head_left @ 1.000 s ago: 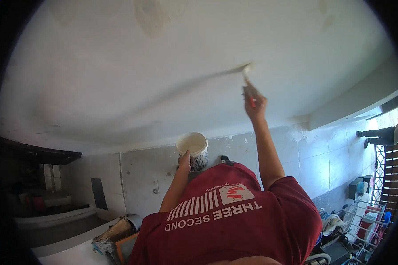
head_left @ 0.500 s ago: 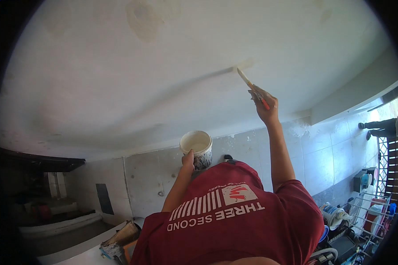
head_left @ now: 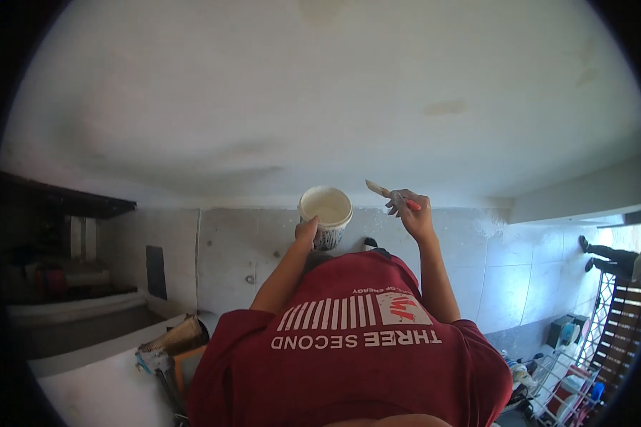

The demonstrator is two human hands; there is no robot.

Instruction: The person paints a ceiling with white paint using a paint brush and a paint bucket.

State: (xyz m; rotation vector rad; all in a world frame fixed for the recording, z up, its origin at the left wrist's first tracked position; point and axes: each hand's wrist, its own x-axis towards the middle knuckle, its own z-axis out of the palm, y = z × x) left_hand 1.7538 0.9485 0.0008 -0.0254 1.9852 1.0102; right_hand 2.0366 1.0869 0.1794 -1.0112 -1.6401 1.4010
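A paint bucket (head_left: 332, 235), white inside with dark smears on its outer wall, is gripped at the rim by my left hand (head_left: 307, 231). Some pale paint seems to lie inside it, though its depth cannot be made out. My right hand (head_left: 412, 212) is closed round a paintbrush (head_left: 378, 188) with a red-ended handle. The pale bristle end points up and left, to the right of the bucket and apart from it. In front of me is the white wall (head_left: 320, 107), with a beige damp-looking patch (head_left: 445, 107) on it.
Grey tiles (head_left: 228, 249) run below the wall. At lower left, a used brush (head_left: 174, 334) and other tools lie on a white ledge (head_left: 92, 384). A wire rack (head_left: 559, 388) with household items stands at lower right. Another person's legs (head_left: 605, 257) show at far right.
My right hand has come down from the wall, bringing the paintbrush closer to the bucket. The view has tilted and shifted; my left hand still holds the bucket.
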